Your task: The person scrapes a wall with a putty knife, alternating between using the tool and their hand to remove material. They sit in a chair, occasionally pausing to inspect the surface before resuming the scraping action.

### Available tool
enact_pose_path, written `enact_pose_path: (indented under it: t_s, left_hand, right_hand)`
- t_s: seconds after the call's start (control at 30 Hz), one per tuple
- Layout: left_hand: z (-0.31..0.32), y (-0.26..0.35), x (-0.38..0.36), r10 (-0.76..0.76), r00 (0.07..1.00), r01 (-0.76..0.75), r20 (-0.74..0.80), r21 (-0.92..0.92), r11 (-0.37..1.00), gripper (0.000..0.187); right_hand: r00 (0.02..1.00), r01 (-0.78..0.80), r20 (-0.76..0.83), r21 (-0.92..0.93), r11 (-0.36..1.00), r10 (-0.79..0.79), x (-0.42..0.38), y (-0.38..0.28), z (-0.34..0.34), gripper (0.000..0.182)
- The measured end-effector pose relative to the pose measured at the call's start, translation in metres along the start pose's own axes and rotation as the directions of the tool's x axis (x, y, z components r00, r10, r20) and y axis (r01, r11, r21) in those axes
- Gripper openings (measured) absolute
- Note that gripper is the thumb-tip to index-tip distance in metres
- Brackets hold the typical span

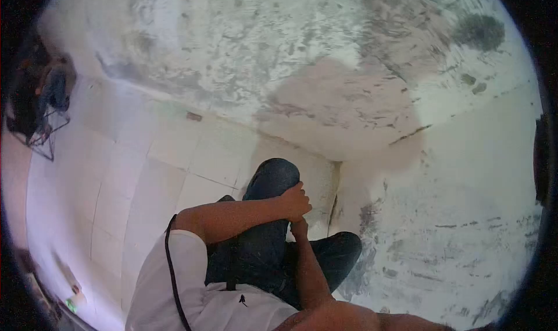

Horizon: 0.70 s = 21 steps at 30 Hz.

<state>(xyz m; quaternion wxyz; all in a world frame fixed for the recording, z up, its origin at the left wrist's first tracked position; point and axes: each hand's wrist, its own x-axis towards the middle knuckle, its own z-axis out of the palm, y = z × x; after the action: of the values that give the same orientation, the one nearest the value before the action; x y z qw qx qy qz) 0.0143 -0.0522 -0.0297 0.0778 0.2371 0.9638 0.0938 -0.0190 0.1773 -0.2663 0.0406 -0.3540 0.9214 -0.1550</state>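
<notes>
Across the top and right spread two stained, patchy walls, meeting in a corner behind the person. Below them, pale floor tiles cover the left side, and a dark metal stand with a bundle on it is at the far left edge. The person sits in dark trousers, with the raised leg bent up in the middle and the folded leg lower, to its right. A white shirt fills the bottom, a black cord running down over its sleeve.

At the raised leg, just below the knee, are both hands. The left hand lies against its side; the right hand is just beneath, touching or nearly so. How far the fingers close, and on what, I cannot tell. No tool or loose object shows in either, and nothing there looks half-done or finished; they seem at rest. Smallest, a reddish fragment sits by the tiles' upper edge.
</notes>
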Motion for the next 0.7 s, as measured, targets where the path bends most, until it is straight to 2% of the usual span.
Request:
enact_pose_path:
  t_s: [0.03, 0.07, 0.1, 0.17, 0.2, 0.23, 0.3, 0.33, 0.43, 0.47, 0.5, 0.57, 0.6, 0.7]
  left_hand:
    - [-0.005, -0.002, -0.004, -0.003, 1.0, 0.003, 0.014, -0.007, 1.0, 0.039]
    - [-0.01, -0.003, -0.009, -0.017, 0.999, 0.016, 0.044, 0.028, 0.999, 0.035]
    - [-0.007, -0.006, -0.012, -0.038, 0.998, 0.038, 0.047, 0.02, 0.999, 0.035]
    - [-0.001, -0.012, -0.017, -0.036, 0.997, 0.038, -0.067, 0.025, 0.999, 0.031]
    - [-0.001, -0.013, -0.023, -0.048, 0.997, 0.049, -0.059, 0.016, 0.999, 0.031]
    - [-0.003, -0.016, -0.024, -0.052, 0.998, 0.052, -0.027, 0.014, 0.999, 0.032]
    - [-0.004, -0.02, -0.028, -0.076, 0.997, 0.076, 0.009, 0.009, 0.997, 0.032]
    - [-0.004, -0.021, -0.031, -0.081, 0.997, 0.081, -0.015, 0.02, 0.997, 0.033]
    - [-0.003, -0.028, -0.038, -0.123, 0.992, 0.123, -0.021, 0.012, 0.992, 0.034]
    - [-0.002, -0.03, -0.041, -0.119, 0.993, 0.118, -0.012, -0.006, 0.993, 0.034]
    - [-0.006, -0.031, -0.048, -0.14, 0.99, 0.14, -0.009, -0.009, 0.99, 0.034]
    - [-0.015, -0.03, -0.061, -0.171, 0.985, 0.169, -0.038, -0.039, 0.985, 0.034]
    - [-0.011, -0.029, -0.062, -0.181, 0.983, 0.179, -0.038, -0.039, 0.983, 0.034]
    - [-0.008, -0.038, -0.071, -0.209, 0.977, 0.207, -0.042, -0.045, 0.977, 0.035]
  right_hand:
    - [0.998, 0.027, -0.051, -0.024, 0.999, -0.029, 0.003, -0.008, -0.003, 0.02]
    - [0.944, -0.322, 0.15, 0.24, 0.916, 0.292, 0.008, -0.016, -0.005, 0.023]
    - [0.947, -0.309, 0.165, 0.241, 0.92, 0.275, 0.01, -0.017, -0.001, 0.023]
    - [0.999, 0.024, 0.03, -0.03, 0.999, -0.023, 0.019, -0.015, 0.0, 0.02]
    - [0.99, -0.087, 0.119, 0.096, 0.992, 0.075, 0.012, -0.005, 0.014, 0.018]
    - [0.989, -0.072, 0.133, 0.103, 0.992, 0.058, 0.015, 0.005, 0.026, 0.018]
    - [0.949, -0.299, 0.186, 0.29, 0.909, 0.253, 0.024, 0.012, 0.043, 0.016]
    - [0.982, -0.144, 0.134, 0.091, 0.985, 0.131, 0.027, -0.001, 0.029, 0.018]
    - [0.983, -0.083, 0.167, 0.068, 0.994, 0.071, 0.038, -0.019, 0.021, 0.019]
    - [0.984, 0.175, 0.04, -0.101, 0.979, -0.172, 0.043, -0.018, 0.027, 0.021]
    - [0.981, 0.194, 0.048, -0.092, 0.977, -0.19, 0.046, -0.015, 0.033, 0.021]
    - [0.965, -0.146, 0.239, 0.155, 0.977, 0.106, 0.053, -0.011, 0.047, 0.023]
    - [0.974, -0.039, 0.226, 0.049, 0.998, 0.027, 0.054, -0.012, 0.05, 0.029]
    - [0.962, -0.076, 0.268, 0.111, 0.991, 0.043, 0.062, -0.021, 0.047, 0.033]
